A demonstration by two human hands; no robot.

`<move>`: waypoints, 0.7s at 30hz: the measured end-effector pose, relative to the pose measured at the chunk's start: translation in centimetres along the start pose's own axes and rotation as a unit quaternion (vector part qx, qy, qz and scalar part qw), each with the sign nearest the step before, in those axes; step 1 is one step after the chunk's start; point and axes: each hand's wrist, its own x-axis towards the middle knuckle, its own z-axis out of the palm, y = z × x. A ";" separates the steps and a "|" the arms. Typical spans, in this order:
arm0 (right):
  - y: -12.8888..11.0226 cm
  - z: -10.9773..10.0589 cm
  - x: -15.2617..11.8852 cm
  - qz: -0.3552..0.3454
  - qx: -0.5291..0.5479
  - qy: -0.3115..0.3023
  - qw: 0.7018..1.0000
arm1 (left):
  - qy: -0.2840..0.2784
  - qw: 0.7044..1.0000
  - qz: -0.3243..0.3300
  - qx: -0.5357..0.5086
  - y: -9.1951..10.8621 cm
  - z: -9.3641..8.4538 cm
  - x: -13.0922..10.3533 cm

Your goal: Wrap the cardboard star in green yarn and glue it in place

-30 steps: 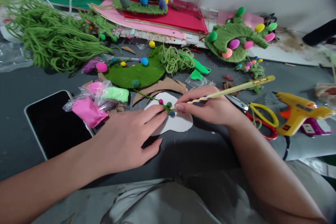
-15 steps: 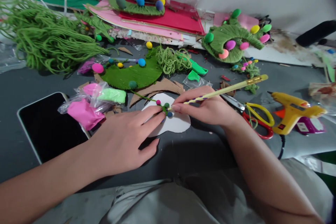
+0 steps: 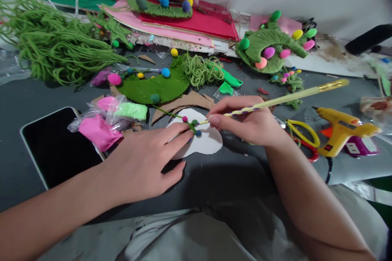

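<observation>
In the head view, a pale yellow pencil (image 3: 275, 99) is pinched between the thumb and fingers of my right hand (image 3: 241, 120). Its tip points left at a small green piece with tiny coloured balls (image 3: 193, 126), on a white paper shape (image 3: 202, 143). Fingertips of my left hand (image 3: 153, 157) press on that small piece; the thumb lies apart on the dark table. A thin green stem runs from the piece up and left toward a large green crescent (image 3: 156, 89) with coloured balls.
A phone (image 3: 58, 147) and bagged clay (image 3: 99, 130) lie left. Scissors (image 3: 306, 132) and a yellow glue gun (image 3: 339, 128) are right. Green yarn (image 3: 58, 45) and a yarn-wrapped piece (image 3: 266, 49) sit further back, with brown cardboard (image 3: 190, 100) behind the paper.
The pencil has tilted, its far end moving right and slightly up. My right hand has shifted a little right, covering more of the scissors. My left hand has stayed put.
</observation>
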 end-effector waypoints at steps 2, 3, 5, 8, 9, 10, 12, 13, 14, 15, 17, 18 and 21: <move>-0.6 -0.1 -0.2 0.001 -0.005 0.000 1.000 | 0.002 1.000 0.003 -0.008 0.0 0.0 0.0; -0.9 -0.1 -0.3 0.002 -0.010 -0.012 1.000 | 0.003 1.000 0.004 -0.011 0.0 0.0 0.1; -1.2 -0.2 -0.6 0.002 -0.025 -0.039 0.999 | 0.008 1.000 0.006 -0.017 -0.1 0.0 0.1; -1.5 -0.2 -1.2 0.003 -0.052 -0.044 0.998 | 0.012 1.000 0.003 -0.024 -0.2 -0.1 0.2; -1.6 -0.2 -1.4 0.007 -0.055 -0.037 0.998 | 0.009 1.000 0.001 -0.028 -0.3 -0.1 0.2; -1.6 -0.1 -1.7 0.014 -0.052 -0.030 0.998 | 0.004 0.999 -0.002 -0.033 -0.4 -0.1 0.2; -1.7 0.2 -2.1 0.030 -0.040 -0.013 0.999 | -0.007 0.999 -0.008 -0.046 -0.5 -0.2 0.2; -1.6 0.4 -2.4 0.035 -0.035 -0.002 0.999 | -0.011 0.999 -0.010 -0.052 -0.5 -0.3 0.3; -1.6 0.6 -2.6 0.036 -0.033 0.008 0.999 | -0.012 0.998 -0.011 -0.056 -0.6 -0.3 0.3; -1.5 0.8 -2.8 0.033 -0.033 0.015 0.999 | -0.012 0.998 -0.011 -0.060 -0.7 -0.4 0.3; -1.4 1.1 -3.1 0.014 -0.035 0.013 0.999 | -0.014 0.998 -0.008 -0.067 -0.9 -0.4 0.3; -1.3 1.3 -3.2 -0.001 -0.037 0.006 0.999 | -0.017 0.997 -0.008 -0.071 -1.1 -0.5 0.4; -1.2 1.5 -3.5 -0.048 -0.046 -0.015 0.998 | -0.030 0.996 -0.006 -0.086 -1.6 -0.6 0.4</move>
